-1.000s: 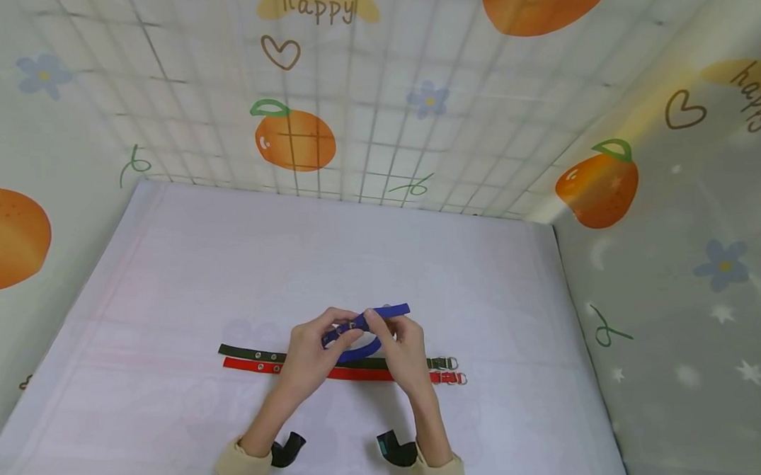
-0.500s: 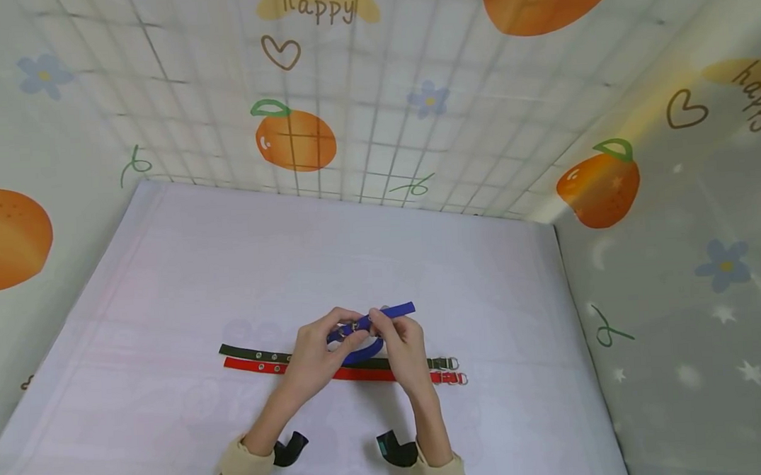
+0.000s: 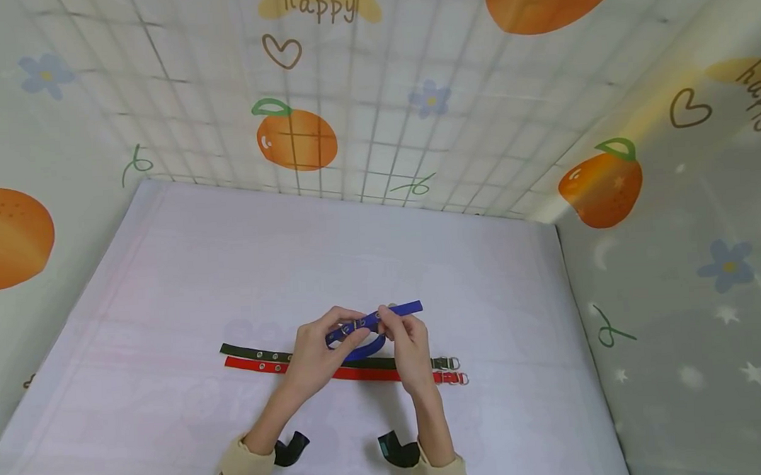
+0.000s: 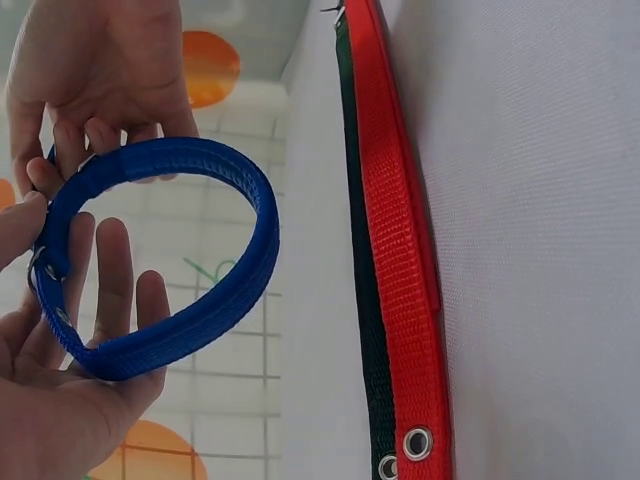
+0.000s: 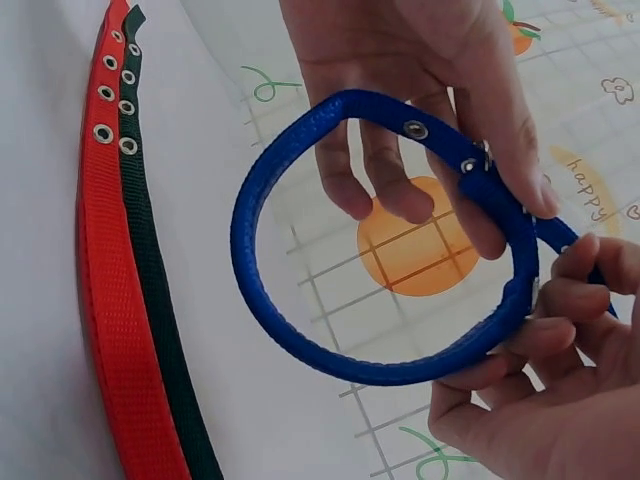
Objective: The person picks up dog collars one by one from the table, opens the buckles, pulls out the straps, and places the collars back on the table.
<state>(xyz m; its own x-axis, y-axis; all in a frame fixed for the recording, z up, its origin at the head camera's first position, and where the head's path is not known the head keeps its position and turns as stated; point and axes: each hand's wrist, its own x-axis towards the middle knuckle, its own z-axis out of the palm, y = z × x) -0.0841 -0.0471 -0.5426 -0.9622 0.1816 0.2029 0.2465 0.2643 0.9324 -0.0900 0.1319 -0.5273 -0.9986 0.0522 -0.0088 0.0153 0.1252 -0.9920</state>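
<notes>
A blue collar [image 3: 411, 308] is bent into a closed loop above the table, its strap end passed through the metal buckle. My left hand [image 3: 318, 348] grips it around the buckle, thumb in front. With thumb and fingers my right hand [image 3: 412, 351] pinches the strap near its free end, which sticks out to the right. In the right wrist view the blue collar [image 5: 243, 240] shows metal eyelets near the left fingers. Below the hands lie a dark green collar [image 3: 373, 364] and a red collar [image 3: 369, 373], flat and side by side, partly hidden by the hands.
The white tabletop [image 3: 228, 251] stretches out around the collars. Patterned curtains with oranges [image 3: 296, 140] enclose it at the back and sides. Black curved pieces [image 3: 292, 448] stick out by both sleeves.
My right hand has shifted slightly right and the strap end has moved right and a little up with it. More strap now shows past the buckle. The green and red collars stay put.
</notes>
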